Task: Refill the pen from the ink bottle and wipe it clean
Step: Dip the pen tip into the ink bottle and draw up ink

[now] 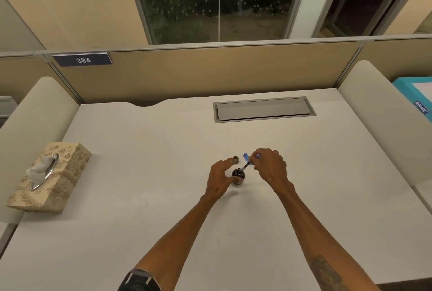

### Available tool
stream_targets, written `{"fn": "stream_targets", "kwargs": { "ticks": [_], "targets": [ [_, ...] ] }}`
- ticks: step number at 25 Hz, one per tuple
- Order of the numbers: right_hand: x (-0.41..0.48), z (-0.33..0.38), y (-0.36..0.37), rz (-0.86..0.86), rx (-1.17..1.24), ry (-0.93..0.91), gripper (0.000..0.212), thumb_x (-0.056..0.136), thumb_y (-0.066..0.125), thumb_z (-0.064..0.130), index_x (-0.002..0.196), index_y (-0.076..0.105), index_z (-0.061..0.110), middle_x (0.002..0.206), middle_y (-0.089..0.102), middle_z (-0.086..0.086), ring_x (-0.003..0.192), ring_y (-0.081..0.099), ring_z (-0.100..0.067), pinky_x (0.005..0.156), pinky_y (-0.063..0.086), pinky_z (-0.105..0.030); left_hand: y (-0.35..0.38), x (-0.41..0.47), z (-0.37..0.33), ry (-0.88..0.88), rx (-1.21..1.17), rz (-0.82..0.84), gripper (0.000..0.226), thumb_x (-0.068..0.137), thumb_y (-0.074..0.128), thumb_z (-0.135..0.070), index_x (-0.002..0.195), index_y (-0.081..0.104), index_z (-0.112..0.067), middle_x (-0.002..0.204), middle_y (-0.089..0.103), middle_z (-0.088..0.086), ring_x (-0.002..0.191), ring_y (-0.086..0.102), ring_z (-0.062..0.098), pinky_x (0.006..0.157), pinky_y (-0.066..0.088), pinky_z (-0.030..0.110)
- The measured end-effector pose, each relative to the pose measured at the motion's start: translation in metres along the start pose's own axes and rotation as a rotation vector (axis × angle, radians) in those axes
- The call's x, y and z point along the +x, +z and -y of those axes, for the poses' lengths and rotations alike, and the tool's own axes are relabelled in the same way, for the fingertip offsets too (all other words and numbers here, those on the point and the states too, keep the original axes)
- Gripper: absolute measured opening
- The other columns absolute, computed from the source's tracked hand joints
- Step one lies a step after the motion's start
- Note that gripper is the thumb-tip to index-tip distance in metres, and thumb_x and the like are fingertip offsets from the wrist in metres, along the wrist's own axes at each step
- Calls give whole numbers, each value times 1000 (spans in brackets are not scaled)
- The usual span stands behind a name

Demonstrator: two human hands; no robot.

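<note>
Pen refill scene: everything sits on a pale table (140,197) inside a partitioned booth.
Table: white top, with a grey cable hatch (264,110) set in near its far edge, right of centre.
Tissue box (50,177): patterned beige, near the left edge, a white tissue poking from its oval slot.
Left hand (221,182): resting on the table against the left side of the ink bottle, thumb and fingers curled to it, index finger stretched toward the cap; grip pinching the ink bottle.
Right hand (271,166): raised just right of the bottle, grip pinching the upper end of the pen between thumb and fingertips.
Ink bottle (238,175): small, dark, upright and uncapped, about mid-table, well apart from the tissue box.
Pen (245,166): tilted, tip down in the bottle's mouth; a blue translucent part shows beside the right fingers.
Bottle cap (235,159): gold-toned, lying on the table just beyond the bottle, near the left index fingertip.
</note>
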State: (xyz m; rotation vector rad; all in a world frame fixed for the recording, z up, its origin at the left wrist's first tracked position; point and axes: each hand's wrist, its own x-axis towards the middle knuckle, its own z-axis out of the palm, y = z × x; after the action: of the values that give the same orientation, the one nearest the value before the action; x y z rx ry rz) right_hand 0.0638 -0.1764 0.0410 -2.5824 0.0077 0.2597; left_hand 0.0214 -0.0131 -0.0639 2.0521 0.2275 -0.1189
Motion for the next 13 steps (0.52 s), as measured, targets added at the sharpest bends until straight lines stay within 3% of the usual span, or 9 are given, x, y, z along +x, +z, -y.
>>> {"fn": "stream_targets", "kwargs": {
  "ticks": [4,13],
  "targets": [
    [-2,1,-1,-15,12,-11,20,87,55,37,84,71,25,82,73,-3,79,70,-27,75,56,-39,-6,-10,-6,-22,-82,-17,65,63,89,-27,125,67,-29,134,64,-6,126,54,11,106,38,25],
    [-5,-6,-3,-26,0,-37,20,90,56,40,82,67,26,83,73,-1,76,71,-25,74,57,-41,-12,-22,-16,-94,-117,-35,67,69,87,-29,130,64,-19,137,61,-1,129,52,14,104,35,22]
  ]
}}
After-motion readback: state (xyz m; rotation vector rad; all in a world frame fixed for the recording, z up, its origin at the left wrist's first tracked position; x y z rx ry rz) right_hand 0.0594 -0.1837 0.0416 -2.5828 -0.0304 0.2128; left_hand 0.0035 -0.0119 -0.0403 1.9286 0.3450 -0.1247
